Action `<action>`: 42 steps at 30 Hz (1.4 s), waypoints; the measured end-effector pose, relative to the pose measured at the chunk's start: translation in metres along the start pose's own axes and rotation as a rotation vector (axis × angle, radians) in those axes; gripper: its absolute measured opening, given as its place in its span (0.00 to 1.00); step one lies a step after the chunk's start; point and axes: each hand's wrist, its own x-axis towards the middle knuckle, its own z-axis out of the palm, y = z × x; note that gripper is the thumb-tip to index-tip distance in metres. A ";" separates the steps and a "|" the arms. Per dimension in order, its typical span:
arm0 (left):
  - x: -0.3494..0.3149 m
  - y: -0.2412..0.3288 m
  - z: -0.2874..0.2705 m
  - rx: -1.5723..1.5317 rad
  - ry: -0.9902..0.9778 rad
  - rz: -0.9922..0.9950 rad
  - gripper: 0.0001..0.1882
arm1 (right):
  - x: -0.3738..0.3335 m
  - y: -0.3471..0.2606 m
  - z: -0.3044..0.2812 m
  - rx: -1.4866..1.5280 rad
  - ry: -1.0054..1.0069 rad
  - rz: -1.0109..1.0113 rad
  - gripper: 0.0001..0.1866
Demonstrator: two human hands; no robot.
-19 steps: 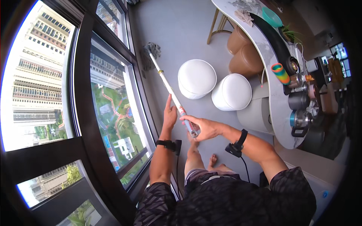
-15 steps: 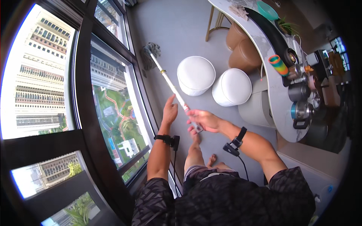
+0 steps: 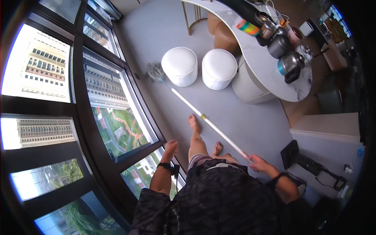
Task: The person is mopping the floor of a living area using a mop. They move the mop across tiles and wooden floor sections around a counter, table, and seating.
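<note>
A mop lies at a slant across the view. Its grey string head [image 3: 155, 71] is on the floor beside the left white stool, looking blurred. The long white handle [image 3: 223, 134], with a yellowish collar partway along, runs down to the right. My right hand [image 3: 259, 163] is wrapped round the handle's upper end, out to the right of my body. My left hand [image 3: 171, 149] is off the mop, near the window frame. Its fingers look curled in, with nothing seen in them. Both wrists wear black straps.
Two white round stools [image 3: 179, 62] stand ahead, near brown stools [image 3: 226, 39]. A curved marble counter [image 3: 270, 72] holds a kettle, pots and a rainbow coil. Dark-framed windows [image 3: 117, 105] line the left. A black upright appliance [image 3: 309, 162] lies at the right.
My right hand has drawn the handle's end to the right and toward me. My left hand has moved back and curled. The view has shifted, and the mop head is now nearer the stool.
</note>
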 end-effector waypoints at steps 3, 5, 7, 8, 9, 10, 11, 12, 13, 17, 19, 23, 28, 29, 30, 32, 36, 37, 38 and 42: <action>-0.028 -0.008 -0.002 0.090 -0.030 -0.060 0.17 | -0.091 0.104 -0.031 0.280 0.217 0.087 0.15; -0.042 -0.005 0.003 0.095 0.013 -0.038 0.17 | -0.174 0.140 -0.022 -0.110 0.431 0.157 0.11; -0.050 -0.002 0.008 0.100 0.057 -0.023 0.18 | -0.226 0.158 -0.008 -0.517 0.468 0.269 0.17; -0.050 0.000 0.008 0.157 0.053 -0.033 0.18 | -0.248 0.178 -0.005 -0.680 0.498 0.277 0.21; -0.049 0.001 0.008 0.212 0.046 -0.043 0.18 | -0.260 0.200 -0.001 -0.715 0.525 0.227 0.22; -0.042 -0.007 0.002 0.215 0.049 -0.053 0.18 | -0.268 0.221 -0.002 -0.759 0.540 0.170 0.23; -0.034 -0.008 0.000 0.213 0.051 -0.056 0.18 | -0.277 0.220 0.000 -0.838 0.535 0.200 0.24; -0.025 -0.009 -0.004 0.218 0.006 -0.035 0.19 | -0.280 0.216 -0.001 -0.921 0.526 0.228 0.26; -0.020 -0.013 -0.003 0.227 -0.054 -0.023 0.19 | -0.275 0.202 0.007 -0.922 0.521 0.245 0.26; -0.013 0.016 0.003 0.152 -0.042 0.022 0.20 | -0.186 0.098 0.041 -0.466 0.242 0.411 0.19; -0.009 0.013 -0.017 0.150 -0.072 -0.014 0.21 | -0.127 -0.021 0.063 -0.372 0.119 0.451 0.16; -0.004 0.013 -0.051 0.052 -0.063 -0.032 0.18 | 0.035 -0.109 0.077 -0.342 0.120 0.201 0.18; -0.014 0.027 -0.078 -0.048 0.071 -0.007 0.17 | 0.212 -0.260 0.122 -0.440 0.098 -0.160 0.14; -0.014 0.031 -0.080 -0.027 0.095 -0.019 0.17 | 0.238 -0.270 0.135 -0.576 0.181 -0.238 0.14; -0.015 0.037 -0.079 -0.020 0.098 -0.030 0.16 | 0.255 -0.274 0.145 -0.712 0.270 -0.312 0.15; -0.019 0.028 -0.088 -0.047 0.124 -0.016 0.16 | 0.241 -0.281 0.173 -0.705 0.221 -0.167 0.16; -0.023 0.042 -0.074 -0.082 0.095 0.068 0.16 | 0.205 -0.176 0.109 -0.848 0.291 -0.179 0.18; -0.024 0.041 -0.071 -0.081 0.103 0.072 0.16 | 0.178 -0.145 0.094 -0.824 0.322 -0.140 0.19; -0.026 0.043 -0.067 -0.067 0.093 0.104 0.17 | 0.151 -0.107 0.077 -0.798 0.375 -0.081 0.20; -0.033 0.045 -0.051 0.028 0.082 0.111 0.18 | 0.025 0.060 0.014 -0.886 0.500 0.307 0.22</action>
